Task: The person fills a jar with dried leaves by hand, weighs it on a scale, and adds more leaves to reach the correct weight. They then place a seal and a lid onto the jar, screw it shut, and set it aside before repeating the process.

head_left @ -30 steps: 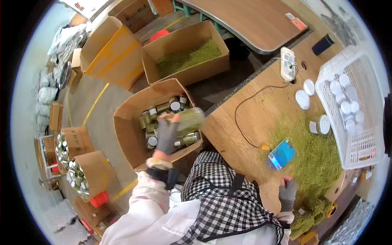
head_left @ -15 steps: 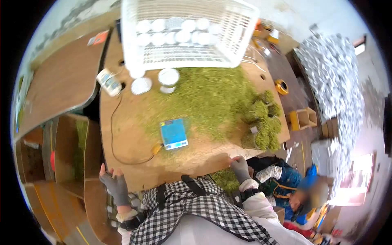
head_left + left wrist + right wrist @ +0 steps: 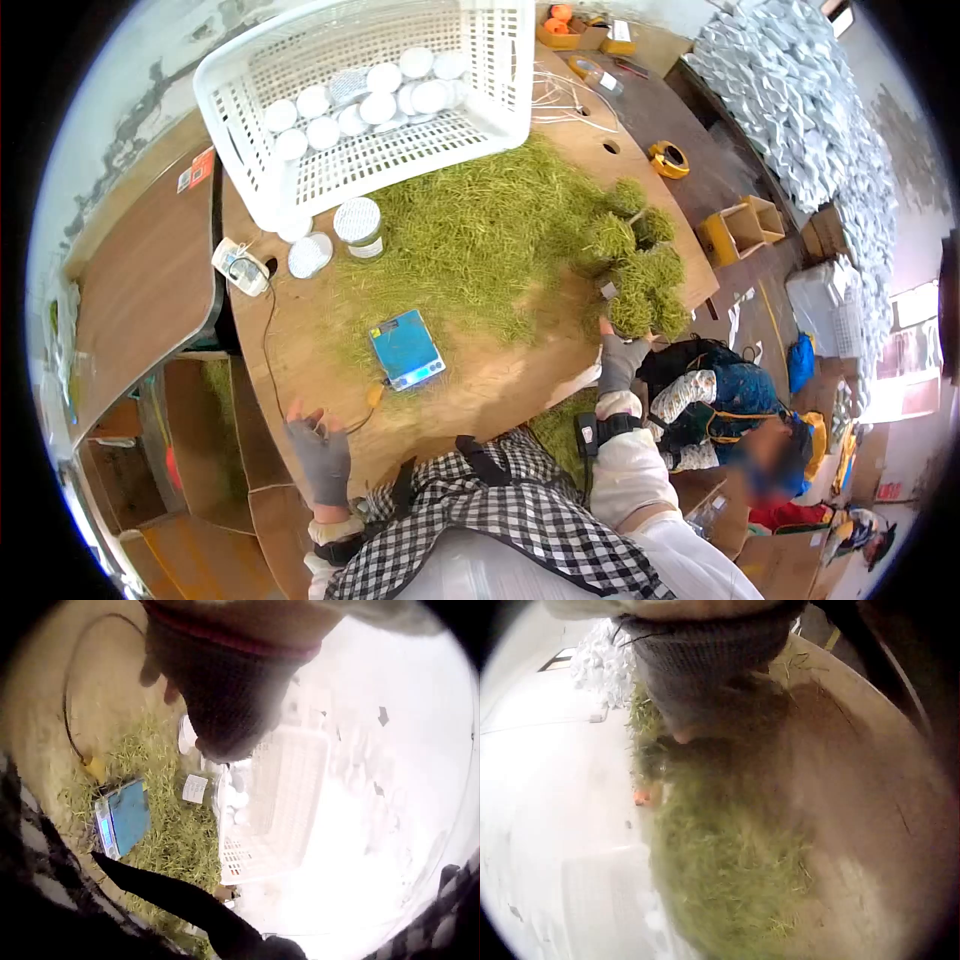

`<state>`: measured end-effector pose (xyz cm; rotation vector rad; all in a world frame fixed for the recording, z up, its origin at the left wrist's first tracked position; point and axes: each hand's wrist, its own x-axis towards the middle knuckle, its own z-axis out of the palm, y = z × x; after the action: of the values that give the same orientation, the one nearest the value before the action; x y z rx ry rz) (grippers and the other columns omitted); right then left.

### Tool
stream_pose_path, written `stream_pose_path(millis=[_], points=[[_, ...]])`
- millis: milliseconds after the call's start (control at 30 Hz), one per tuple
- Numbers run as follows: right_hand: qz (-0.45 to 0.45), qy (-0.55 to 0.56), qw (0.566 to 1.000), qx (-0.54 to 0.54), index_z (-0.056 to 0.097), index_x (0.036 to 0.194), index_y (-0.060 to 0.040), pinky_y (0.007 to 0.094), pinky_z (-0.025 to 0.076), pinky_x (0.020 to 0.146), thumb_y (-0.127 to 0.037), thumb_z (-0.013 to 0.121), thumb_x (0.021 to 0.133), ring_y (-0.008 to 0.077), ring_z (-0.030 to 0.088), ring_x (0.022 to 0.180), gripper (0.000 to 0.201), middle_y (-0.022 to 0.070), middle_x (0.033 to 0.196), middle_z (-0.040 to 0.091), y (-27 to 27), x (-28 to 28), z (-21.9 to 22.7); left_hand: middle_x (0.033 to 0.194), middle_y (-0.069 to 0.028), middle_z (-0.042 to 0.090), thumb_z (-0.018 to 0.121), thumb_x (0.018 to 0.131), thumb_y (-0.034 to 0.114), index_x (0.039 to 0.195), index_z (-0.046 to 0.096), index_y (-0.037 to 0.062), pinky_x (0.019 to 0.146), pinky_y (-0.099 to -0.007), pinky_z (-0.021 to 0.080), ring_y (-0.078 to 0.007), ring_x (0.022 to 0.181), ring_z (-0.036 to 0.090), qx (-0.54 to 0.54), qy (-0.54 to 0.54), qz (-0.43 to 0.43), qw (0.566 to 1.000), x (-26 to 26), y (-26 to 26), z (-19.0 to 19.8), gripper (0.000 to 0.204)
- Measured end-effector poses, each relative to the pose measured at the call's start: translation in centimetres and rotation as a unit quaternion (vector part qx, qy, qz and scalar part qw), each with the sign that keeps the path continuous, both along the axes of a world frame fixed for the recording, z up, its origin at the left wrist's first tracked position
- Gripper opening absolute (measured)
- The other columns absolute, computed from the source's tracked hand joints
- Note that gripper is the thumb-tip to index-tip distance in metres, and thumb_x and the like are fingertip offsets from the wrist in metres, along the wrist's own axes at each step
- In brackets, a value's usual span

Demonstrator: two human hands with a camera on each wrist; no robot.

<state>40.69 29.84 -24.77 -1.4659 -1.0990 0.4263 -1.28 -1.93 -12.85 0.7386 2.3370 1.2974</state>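
Note:
In the head view my right hand (image 3: 622,362) is at the near side of a jar heaped with green dried herb (image 3: 632,308), thumb and fingers spread; whether they touch it is unclear. The jar stands in a group of several such jars at the table's right. My left hand (image 3: 320,460) hangs empty over the table's left front edge, fingers loosely bent. A blue scale (image 3: 407,345) with a lit display lies between the hands. Loose herb (image 3: 470,235) covers the table behind it. The right wrist view is blurred around the hand (image 3: 705,682).
A white basket (image 3: 400,170) of round lids stands at the back left, with a lidded jar (image 3: 360,228) before it. A cable (image 3: 268,345) runs from a power strip (image 3: 240,267) to the scale. Another person (image 3: 740,395) is at the right, beside the table.
The view has swung from the box of jars to the table. The jar that my left hand held is gone from it. My right hand has moved from the table's front edge to the heaped jars.

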Motion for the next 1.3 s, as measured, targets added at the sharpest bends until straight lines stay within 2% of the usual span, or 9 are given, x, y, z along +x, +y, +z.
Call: stream_pose_path(millis=[67,233,500,567,800,900,1100,1167,1300], points=[[0.003,0.09,0.996,-0.01,0.054,0.134,0.0023,0.0345,0.049,0.098,-0.017,0.097,0.066,0.0217,0.06,0.11,0.082,0.0118,0.127,0.063,-0.7,-1.7,2.1,0.137,-0.0147,0.048,0.067,0.093,0.013,0.144,0.042,-0.0008,0.093,-0.0371,0.051,-0.0258,0.112,0.06,-0.004,0.014,0.005,1.0,0.0,-0.5,-0.2,0.059],[0.043,0.072,0.994,-0.073,0.052,0.135,-0.0009,0.0347,0.049,0.097,-0.014,0.095,0.071,0.0201,0.06,0.109,0.078,0.0102,0.126,0.063,-2.7,-4.5,4.7,0.136,-0.0148,0.049,0.067,0.093,0.011,0.142,0.044,-0.0005,0.092,-0.0369,0.052,-0.0248,0.107,0.062,-0.013,0.037,0.016,0.999,-0.9,-2.6,-1.6,0.055],[0.393,0.036,0.913,-0.102,0.043,0.137,-0.0015,0.0367,0.051,0.1,-0.012,0.094,0.072,0.0231,0.062,0.115,0.084,0.0137,0.128,0.06,-6.3,-15.3,7.5,0.133,-0.0169,0.045,0.068,0.09,0.006,0.142,0.042,0.0006,0.086,-0.0366,0.054,-0.0245,0.106,0.061,0.044,-0.024,0.053,0.997,-0.7,-2.3,-3.2,0.058],[0.482,0.13,0.857,-0.127,0.045,0.137,-0.0019,0.0384,0.052,0.099,-0.016,0.095,0.07,0.0233,0.062,0.116,0.085,0.0145,0.13,0.058,-7.8,-20.0,9.7,0.133,-0.0168,0.045,0.068,0.09,0.007,0.142,0.042,0.0006,0.087,-0.0366,0.054,-0.0251,0.105,0.061,0.044,0.002,0.054,0.998,-1.1,-2.4,-3.6,0.059],[0.529,-0.078,0.84,-0.097,0.042,0.138,0.0046,0.0399,0.049,0.102,-0.028,0.097,0.068,0.0268,0.058,0.119,0.095,0.0179,0.13,0.055,-9.9,-27.5,7.3,0.133,-0.0171,0.044,0.069,0.09,0.008,0.14,0.043,0.0,0.087,-0.0372,0.054,-0.0266,0.104,0.062,0.088,0.002,0.069,0.994,-1.8,-3.8,-3.9,0.058],[0.525,-0.092,0.835,-0.135,0.04,0.139,0.0071,0.0386,0.048,0.103,-0.03,0.098,0.067,0.0278,0.057,0.12,0.099,0.0188,0.132,0.053,-10.2,-28.3,7.1,0.133,-0.0175,0.045,0.068,0.091,0.009,0.14,0.043,0.0,0.087,-0.0374,0.054,-0.0263,0.104,0.062,0.097,-0.009,0.091,0.991,-2.0,-4.6,-4.8,0.056],[0.519,-0.161,0.839,-0.027,0.027,0.152,0.0043,0.0407,0.047,0.105,-0.03,0.098,0.067,0.0311,0.053,0.124,0.115,0.0216,0.14,0.044,-9.1,-27.0,4.9,0.13,-0.0172,0.048,0.067,0.092,0.015,0.14,0.044,-0.0008,0.089,-0.0382,0.053,-0.0259,0.104,0.062,0.072,-0.013,0.091,0.993,-2.0,-4.6,-4.7,0.055],[0.517,-0.158,0.822,-0.18,0.023,0.156,0.0005,0.0411,0.047,0.104,-0.032,0.097,0.067,0.0325,0.052,0.126,0.121,0.0213,0.142,0.041,-9.0,-25.0,6.3,0.13,-0.0169,0.048,0.067,0.092,0.015,0.14,0.044,-0.001,0.088,-0.038,0.053,-0.0256,0.104,0.062,0.072,-0.019,0.088,0.993,-2.1,-4.4,-4.7,0.055],[0.542,-0.187,0.794,-0.203,0.049,0.141,-0.0026,0.0377,0.051,0.093,-0.027,0.084,0.084,0.0225,0.059,0.109,0.071,0.0128,0.121,0.058,-6.6,-18.2,0.9,0.129,-0.0158,0.05,0.068,0.092,0.018,0.139,0.045,-0.0012,0.087,-0.037,0.053,-0.0241,0.104,0.062,0.07,-0.028,0.076,0.994,-2.0,-4.3,-5.4,0.056]])
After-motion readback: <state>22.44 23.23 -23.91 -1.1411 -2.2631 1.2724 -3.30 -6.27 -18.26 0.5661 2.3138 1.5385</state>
